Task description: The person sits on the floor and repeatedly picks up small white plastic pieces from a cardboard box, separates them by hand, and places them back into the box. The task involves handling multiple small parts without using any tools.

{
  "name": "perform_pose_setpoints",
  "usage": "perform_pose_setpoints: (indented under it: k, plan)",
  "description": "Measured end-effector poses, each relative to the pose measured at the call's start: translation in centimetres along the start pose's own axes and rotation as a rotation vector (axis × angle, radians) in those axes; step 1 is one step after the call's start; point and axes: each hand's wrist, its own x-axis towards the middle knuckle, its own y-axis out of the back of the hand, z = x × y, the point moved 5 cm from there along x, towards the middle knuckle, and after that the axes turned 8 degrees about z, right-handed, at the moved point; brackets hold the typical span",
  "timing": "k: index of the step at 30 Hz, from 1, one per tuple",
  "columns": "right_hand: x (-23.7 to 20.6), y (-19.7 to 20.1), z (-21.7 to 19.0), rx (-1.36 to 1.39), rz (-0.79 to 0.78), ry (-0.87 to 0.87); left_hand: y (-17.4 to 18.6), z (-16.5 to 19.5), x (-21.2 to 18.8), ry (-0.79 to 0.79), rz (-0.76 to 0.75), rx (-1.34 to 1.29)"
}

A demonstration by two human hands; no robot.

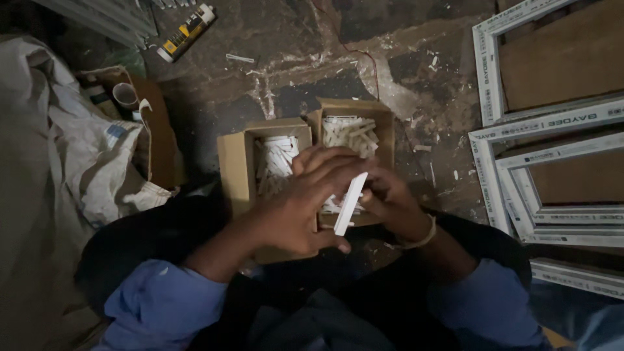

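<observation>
Both hands point(338, 201) hold white strip point(350, 203)

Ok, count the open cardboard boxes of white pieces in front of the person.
2. The left box sits under the left hand; the right box touches it, behind the right hand. Hands cover parts of both.

A flat white plastic strip point(350, 204) stands tilted, nearly upright, gripped between both hands above the right cardboard box point(383, 130). That open box and the left cardboard box point(234, 162) touch side by side on the floor, each filled with similar white pieces.
</observation>
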Motion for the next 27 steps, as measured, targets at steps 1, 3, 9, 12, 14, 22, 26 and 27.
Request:
perform_pose_setpoints:
  k: [1, 3, 9, 12, 14, 22, 26, 27]
  plan:
    - [-0.1, -0.1, 0.5, 0.049, -0.002, -0.066, -0.3, 0.1, -0.1, 0.011, -0.027, 0.006]
    - [-0.5, -0.6, 1.3, 0.224, 0.001, -0.209, -0.5, 0.1, -0.1, 0.005, -0.028, -0.015]
    - [-0.1, -2.9, 0.9, 0.564, -0.124, -0.238, -1.0, -0.2, -0.4, 0.052, -0.085, -0.017]
    - [0.5, -3.6, 0.8, 0.61, -0.131, -0.244, -0.9, -0.2, -0.7, 0.038, -0.063, 0.002]
    - [0.4, -3.8, 1.2, 0.576, -0.091, -0.353, -0.8, -0.1, -1.1, 0.032, -0.034, 0.003]
    - [1.1, -3.5, -0.1, 0.541, 0.003, -0.301, -0.9, 0.4, -0.7, 0.132, -0.05, -0.051]
    - [1.7, -4.0, -2.8, -0.59, -0.106, 0.553, -0.7, 0.4, 0.2, 0.007, -0.129, 0.136]
    - [2.0, -2.9, -1.6, -0.264, 0.008, 0.228, -0.6, 0.2, 0.3, 0.003, -0.126, 0.165]
